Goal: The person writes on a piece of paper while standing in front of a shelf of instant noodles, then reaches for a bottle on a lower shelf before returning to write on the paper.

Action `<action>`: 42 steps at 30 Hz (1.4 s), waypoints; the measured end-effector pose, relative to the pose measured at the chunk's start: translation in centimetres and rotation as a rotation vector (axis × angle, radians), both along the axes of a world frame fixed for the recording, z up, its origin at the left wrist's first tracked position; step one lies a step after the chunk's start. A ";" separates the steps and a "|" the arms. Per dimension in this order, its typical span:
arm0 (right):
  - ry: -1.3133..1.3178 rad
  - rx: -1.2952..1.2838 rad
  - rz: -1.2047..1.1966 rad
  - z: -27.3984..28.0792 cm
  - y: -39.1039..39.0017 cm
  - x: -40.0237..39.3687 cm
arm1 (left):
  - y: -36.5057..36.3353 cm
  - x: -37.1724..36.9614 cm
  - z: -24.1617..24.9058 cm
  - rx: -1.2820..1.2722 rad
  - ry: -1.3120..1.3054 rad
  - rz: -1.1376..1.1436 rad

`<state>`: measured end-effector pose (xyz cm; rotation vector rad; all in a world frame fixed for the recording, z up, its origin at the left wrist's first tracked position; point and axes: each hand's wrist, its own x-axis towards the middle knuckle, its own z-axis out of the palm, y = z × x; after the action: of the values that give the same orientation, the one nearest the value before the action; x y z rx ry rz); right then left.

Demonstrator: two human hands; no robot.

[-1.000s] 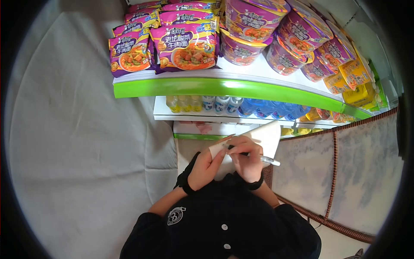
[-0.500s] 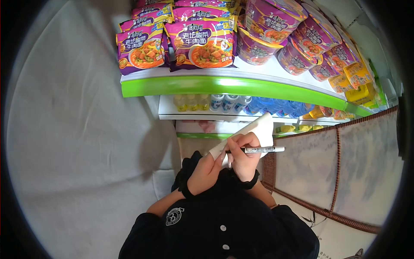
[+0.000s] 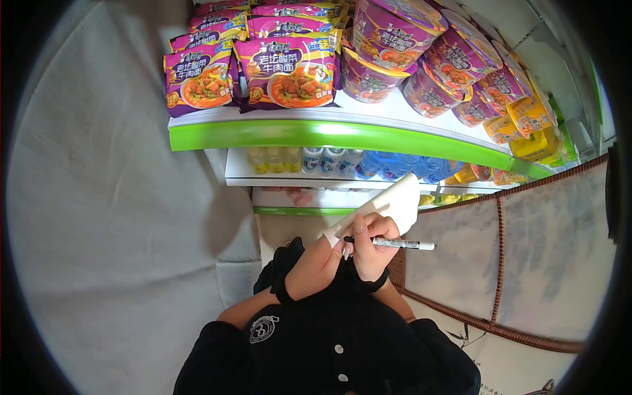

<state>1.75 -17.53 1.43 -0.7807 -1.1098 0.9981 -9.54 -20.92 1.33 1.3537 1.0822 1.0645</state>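
My right hand (image 3: 374, 253) is closed round a pen (image 3: 403, 244) with a clear printed barrel; its white end points to the right and its dark tip end lies by my left fingers. White paper (image 3: 395, 199), bent along its length, slants up from my hands to the right. At its lower left corner, my left hand (image 3: 309, 268) pinches the paper between thumb and fingers. Both hands are close together in front of my dark shirt, and the right one overlaps the paper's lower edge.
Beyond my hands stands a shelf with a green edge (image 3: 316, 134), holding purple noodle packets (image 3: 287, 74) and noodle cups (image 3: 394, 36). Bottles (image 3: 332, 160) line the shelf below. Grey cloth (image 3: 112, 210) hangs at left, a brown-framed panel (image 3: 499, 263) at right.
The shelf and its goods have shifted slightly left in view. The pen's white end has dipped lower, and the paper is bent over more. Both hands keep their holds.
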 end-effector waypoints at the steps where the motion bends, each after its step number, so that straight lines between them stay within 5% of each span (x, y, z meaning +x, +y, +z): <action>1: -0.001 0.002 -0.002 -0.1 0.0 0.2 | 0.1 0.2 0.0 -0.020 -0.005 -0.022; 42: 0.241 -0.156 0.130 0.8 0.5 3.2 | -0.4 2.8 0.0 0.081 0.086 0.037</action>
<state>4.92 -17.05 2.26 -0.6969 -0.8902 1.2657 -6.72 -21.31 1.37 1.4605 1.1410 1.0957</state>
